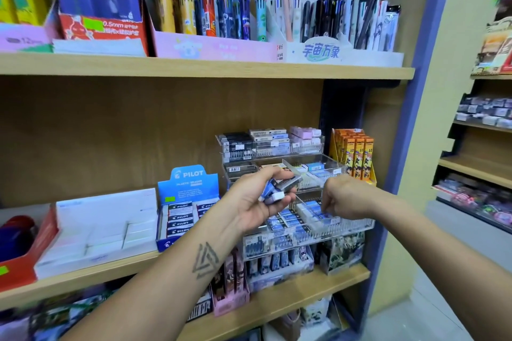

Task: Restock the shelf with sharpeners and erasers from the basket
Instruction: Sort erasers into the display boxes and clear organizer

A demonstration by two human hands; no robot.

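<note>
My left hand [256,198] grips a small bunch of erasers [278,189] in blue, white and black sleeves, held in front of a tiered clear acrylic rack [346,227] on the wooden middle shelf [277,310]. My right hand [342,198] reaches down into the rack's front right compartment, its fingertips on a blue and white eraser [318,209] lying there; whether the fingers pinch it is hidden by the back of the hand. Rows of similar erasers [288,220] fill the compartment beside it. No basket is in view.
A blue Pilot eraser display box [188,202] stands left of the rack, then a white box [97,232] and a red box [22,257]. Orange pencil boxes [357,158] stand at the rack's right. Pens [210,3] fill the shelf above.
</note>
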